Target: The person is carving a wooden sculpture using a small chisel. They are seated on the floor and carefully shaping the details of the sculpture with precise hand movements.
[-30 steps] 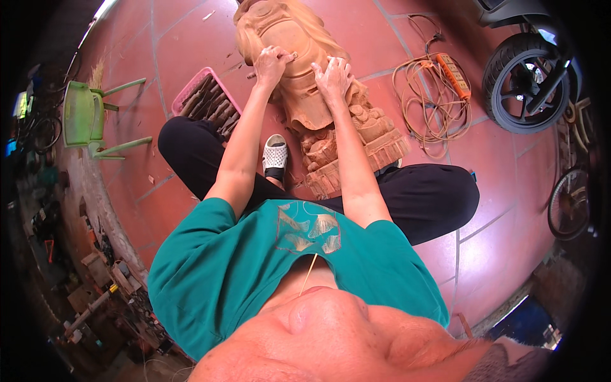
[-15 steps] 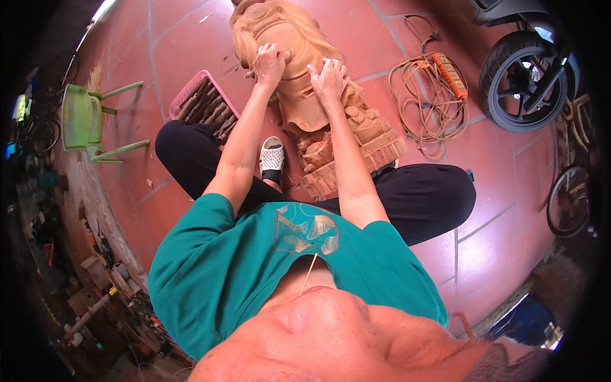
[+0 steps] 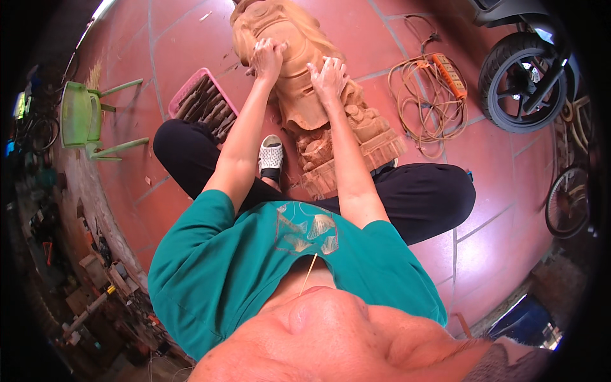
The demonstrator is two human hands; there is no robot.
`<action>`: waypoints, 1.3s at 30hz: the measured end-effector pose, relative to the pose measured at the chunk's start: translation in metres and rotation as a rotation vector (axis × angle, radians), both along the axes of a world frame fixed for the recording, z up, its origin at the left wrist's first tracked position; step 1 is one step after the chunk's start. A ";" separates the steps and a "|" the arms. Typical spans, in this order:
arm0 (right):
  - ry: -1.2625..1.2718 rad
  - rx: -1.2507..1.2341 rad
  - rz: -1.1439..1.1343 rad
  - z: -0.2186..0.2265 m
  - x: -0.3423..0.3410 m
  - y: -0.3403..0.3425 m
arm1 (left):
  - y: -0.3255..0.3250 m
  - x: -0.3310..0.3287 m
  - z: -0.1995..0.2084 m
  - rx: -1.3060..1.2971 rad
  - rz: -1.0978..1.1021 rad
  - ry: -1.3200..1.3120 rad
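A carved wooden statue [image 3: 305, 113] in light brown lies on the floor in front of me, its carved base toward my legs. My left hand [image 3: 267, 58] presses on the upper part of its body with bent fingers. Whatever may be under those fingers is hidden. Farther right, my right hand [image 3: 330, 79] grips the statue's side, thumb apart from the fingers, which curve over the wood.
Left of the statue is a pink basket [image 3: 191, 81] of long, dark tools. A green plastic chair [image 3: 83, 114] stands farther left. To the right lie an orange power strip [image 3: 449, 76] and coiled cable [image 3: 405, 121], near a motorbike wheel [image 3: 519, 83].
My left hand has shifted slightly up and left over the statue, and its fingers look more bent. My right hand stays in nearly the same place.
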State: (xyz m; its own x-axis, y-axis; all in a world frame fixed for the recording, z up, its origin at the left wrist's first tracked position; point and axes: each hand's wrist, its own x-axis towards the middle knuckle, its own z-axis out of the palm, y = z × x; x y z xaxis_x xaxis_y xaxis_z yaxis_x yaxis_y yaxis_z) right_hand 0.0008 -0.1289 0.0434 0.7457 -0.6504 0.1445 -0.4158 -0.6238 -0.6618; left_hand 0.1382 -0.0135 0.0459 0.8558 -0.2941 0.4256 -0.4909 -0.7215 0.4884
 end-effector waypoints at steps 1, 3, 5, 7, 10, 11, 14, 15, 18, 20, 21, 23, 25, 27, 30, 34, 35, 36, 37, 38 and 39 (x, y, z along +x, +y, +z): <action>0.007 0.002 0.004 0.001 0.000 0.002 | -0.003 0.006 -0.001 -0.012 0.043 -0.011; 0.015 -0.002 -0.003 0.001 0.002 -0.003 | -0.006 0.006 0.001 -0.010 0.049 0.018; 0.006 -0.006 -0.010 -0.003 -0.001 -0.004 | 0.004 -0.002 0.005 0.030 -0.018 0.094; 0.002 0.001 -0.028 -0.005 0.000 -0.005 | 0.017 -0.010 0.007 -0.006 -0.073 0.222; 0.004 0.009 -0.024 -0.003 0.000 -0.001 | 0.028 -0.003 0.006 -0.033 -0.068 0.284; -0.001 0.004 -0.016 -0.003 0.001 0.000 | 0.028 -0.001 0.003 -0.043 -0.055 0.284; 0.005 -0.004 -0.002 -0.004 0.000 -0.004 | 0.020 -0.014 -0.013 -0.114 0.051 0.073; 0.008 -0.004 -0.002 -0.004 0.000 -0.005 | 0.018 -0.016 -0.015 -0.102 0.082 0.037; 0.004 -0.018 -0.003 -0.003 0.002 -0.002 | 0.014 -0.013 -0.016 -0.129 0.191 0.000; 0.018 -0.014 0.000 -0.003 0.001 -0.002 | 0.015 0.000 -0.011 -0.137 0.257 0.152; 0.024 -0.011 0.002 -0.002 0.001 -0.002 | 0.017 0.004 -0.006 -0.140 0.291 0.228; 0.013 0.010 -0.009 -0.003 0.001 -0.001 | 0.026 0.004 -0.010 -0.119 0.146 0.161; 0.004 0.024 -0.015 -0.002 0.004 -0.002 | 0.038 -0.001 -0.014 -0.082 -0.020 0.196; 0.017 0.026 -0.018 -0.003 0.002 -0.004 | 0.037 -0.003 -0.004 -0.017 -0.098 0.237; 0.015 0.014 -0.022 -0.004 0.000 -0.003 | 0.033 -0.001 0.005 0.033 -0.192 0.276; 0.029 0.009 -0.019 -0.005 0.003 0.000 | 0.022 -0.006 -0.011 -0.037 -0.116 0.047; 0.026 0.009 -0.020 -0.004 0.003 -0.003 | 0.017 -0.008 -0.014 -0.057 -0.073 -0.034; 0.021 0.010 -0.019 -0.003 0.002 -0.005 | 0.013 -0.011 -0.017 -0.071 -0.058 -0.063; 0.025 -0.003 -0.011 -0.003 0.001 -0.003 | 0.013 -0.009 -0.018 -0.093 0.029 -0.010; 0.026 -0.019 -0.009 -0.004 0.001 -0.002 | 0.009 -0.007 -0.013 -0.119 0.110 0.041; 0.026 -0.035 -0.006 -0.004 0.000 -0.003 | 0.006 -0.005 -0.009 -0.144 0.191 0.093</action>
State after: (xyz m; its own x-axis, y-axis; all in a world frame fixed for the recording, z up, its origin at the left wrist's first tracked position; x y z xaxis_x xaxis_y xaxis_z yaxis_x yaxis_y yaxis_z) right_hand 0.0011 -0.1322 0.0395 0.7455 -0.6501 0.1473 -0.4369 -0.6434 -0.6286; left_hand 0.1330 -0.0074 0.0371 0.9274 -0.0655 0.3683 -0.3005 -0.7167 0.6292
